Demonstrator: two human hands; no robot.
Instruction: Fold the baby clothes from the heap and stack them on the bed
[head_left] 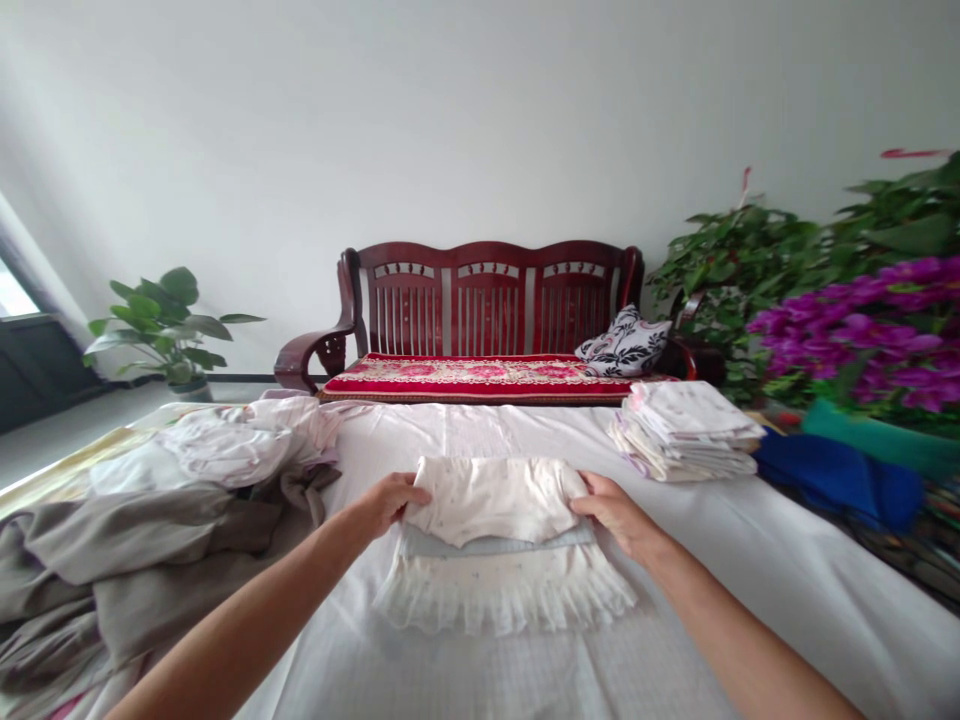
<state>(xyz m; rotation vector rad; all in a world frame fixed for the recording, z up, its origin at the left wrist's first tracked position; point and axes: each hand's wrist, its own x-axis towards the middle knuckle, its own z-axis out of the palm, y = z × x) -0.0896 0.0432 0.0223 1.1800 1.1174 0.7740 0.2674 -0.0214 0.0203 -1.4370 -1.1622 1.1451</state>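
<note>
A small cream garment (495, 520) with a frilled lace hem lies on the white-covered table (787, 590) in front of me. Its upper part is folded down over the middle. My left hand (386, 502) grips the folded part's left edge, fingers curled under the cloth. My right hand (616, 510) grips the right edge the same way. Both hands rest low on the garment.
A stack of folded pale clothes (686, 430) sits at the right back of the table. A heap of unfolded grey and white clothes (172, 500) covers the left side. Beyond stand a dark wooden bench (487, 310), a patterned cushion (622, 345), potted plants (169, 325) and purple flowers (877, 330).
</note>
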